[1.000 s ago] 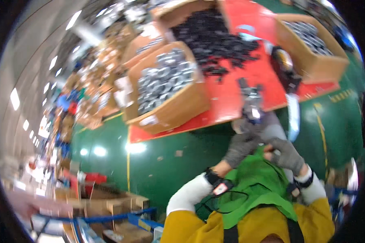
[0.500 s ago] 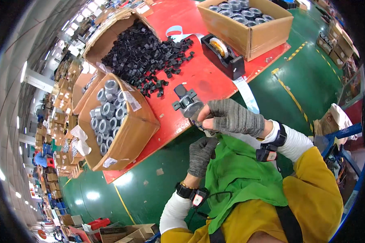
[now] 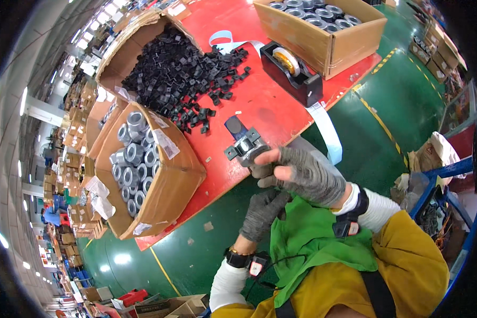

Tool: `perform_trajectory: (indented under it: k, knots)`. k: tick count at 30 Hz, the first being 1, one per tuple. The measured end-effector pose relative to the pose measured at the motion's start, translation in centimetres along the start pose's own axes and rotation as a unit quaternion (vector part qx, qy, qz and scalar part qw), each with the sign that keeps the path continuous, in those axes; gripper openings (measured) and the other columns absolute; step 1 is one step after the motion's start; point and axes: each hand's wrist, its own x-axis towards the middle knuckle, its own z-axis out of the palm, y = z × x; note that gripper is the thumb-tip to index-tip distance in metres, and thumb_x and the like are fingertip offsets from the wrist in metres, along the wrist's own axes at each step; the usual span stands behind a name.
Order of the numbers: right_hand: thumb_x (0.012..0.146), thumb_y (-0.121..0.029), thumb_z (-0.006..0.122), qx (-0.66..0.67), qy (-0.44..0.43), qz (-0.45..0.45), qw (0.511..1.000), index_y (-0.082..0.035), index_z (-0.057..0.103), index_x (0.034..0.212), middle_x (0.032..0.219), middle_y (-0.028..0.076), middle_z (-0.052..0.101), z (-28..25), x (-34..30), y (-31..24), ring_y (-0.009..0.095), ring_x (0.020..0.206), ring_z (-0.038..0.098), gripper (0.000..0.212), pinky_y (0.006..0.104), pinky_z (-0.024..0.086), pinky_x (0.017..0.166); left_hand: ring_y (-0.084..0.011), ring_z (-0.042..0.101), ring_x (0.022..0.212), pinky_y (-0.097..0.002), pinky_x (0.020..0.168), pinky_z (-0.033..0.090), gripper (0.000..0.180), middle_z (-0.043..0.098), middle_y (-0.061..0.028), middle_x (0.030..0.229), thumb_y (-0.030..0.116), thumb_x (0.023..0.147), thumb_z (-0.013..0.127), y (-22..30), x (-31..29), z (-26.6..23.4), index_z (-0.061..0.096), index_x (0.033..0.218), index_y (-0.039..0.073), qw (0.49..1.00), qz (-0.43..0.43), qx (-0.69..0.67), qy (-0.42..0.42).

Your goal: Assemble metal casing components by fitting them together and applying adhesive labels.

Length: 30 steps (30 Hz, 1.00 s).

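Note:
My right hand (image 3: 310, 177), in a grey fingerless glove, has its bent fingers at a grey ring-shaped part (image 3: 250, 148). Index finger and thumb show at the part's near side; the lower fingers curl beneath. A black clip (image 3: 246, 143) with two square tabs spans the ring. Beyond the clip sticks out a dark blue strip-like piece (image 3: 235, 127) with a round dark end; how it joins the ring is hidden. My left hand (image 3: 262, 214), gloved alike, is closed just below the right one, in front of the green apron. Whatever lies in its fingers is hidden.
A red table (image 3: 233, 175) carries a heap of black clips (image 3: 169, 74) spilling from a carton. Open cartons of grey rings stand at the left (image 3: 169, 185) and far right (image 3: 350, 45). A black tape dispenser (image 3: 302, 87) trails a pale strip (image 3: 326, 132) over the edge.
My right hand has come slightly nearer and lower, with the ring and clip shifting the same way. The left hand has moved slightly down. The whole view has tilted a little.

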Motion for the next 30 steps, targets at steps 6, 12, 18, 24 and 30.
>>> perform_trajectory:
  k: [6,12,18,24,30]
  knots:
    - [0.083,-0.036,0.058,0.27,-0.099,-0.073,0.955,-0.008,0.044,0.125,0.126,0.015,0.045,0.3,1.6,4.4,0.027,0.116,0.046,0.052,0.0406,0.038,0.096,-0.0179,0.06,0.073,-0.0298,0.062,0.048,0.023,0.062,-0.0093,0.083,0.017,0.08,0.061,1.2,1.8,-6.6,0.061,0.096,0.001,0.99,0.067,-0.021,0.12]
    - [0.085,-0.035,0.056,0.342,-0.106,-0.07,0.931,-0.007,0.049,0.118,0.123,0.014,0.048,0.2,3.0,4.8,0.026,0.115,0.047,0.044,0.0409,0.04,0.095,-0.0151,0.057,0.078,-0.028,0.071,0.045,0.018,0.057,-0.0068,0.087,0.012,0.083,0.056,5.7,6.0,-8.8,0.058,0.096,-0.001,0.871,0.36,0.31,0.126]
    - [0.084,-0.033,0.057,0.336,-0.077,-0.06,0.937,-0.004,0.05,0.114,0.117,0.013,0.053,0.3,2.6,4.6,0.027,0.112,0.05,0.042,0.0406,0.04,0.095,-0.0102,0.054,0.078,-0.0249,0.07,0.043,0.015,0.058,-0.0035,0.08,0.013,0.084,0.057,7.3,6.6,-9.2,0.059,0.091,0.0,0.99,0.127,0.033,0.043]
    - [0.084,-0.033,0.057,0.161,-0.017,0.01,0.987,-0.002,0.054,0.107,0.111,0.015,0.055,-1.6,-1.9,2.0,0.024,0.1,0.055,0.039,0.037,0.044,0.086,-0.0083,0.051,0.069,-0.0237,0.063,0.043,0.019,0.058,-0.002,0.074,0.02,0.082,0.063,7.1,8.5,-9.4,0.059,0.083,0.001,0.977,0.195,0.045,0.073]
    - [0.084,-0.032,0.055,-0.125,0.068,-0.03,0.989,-0.001,0.056,0.094,0.085,0.008,0.06,-6.0,0.6,-2.5,0.014,0.076,0.056,0.033,0.0278,0.045,0.07,-0.0092,0.051,0.059,-0.0236,0.055,0.042,0.022,0.056,-0.0012,0.066,0.02,0.075,0.069,9.9,9.9,-10.9,0.054,0.073,0.005,0.978,0.193,0.083,-0.01]
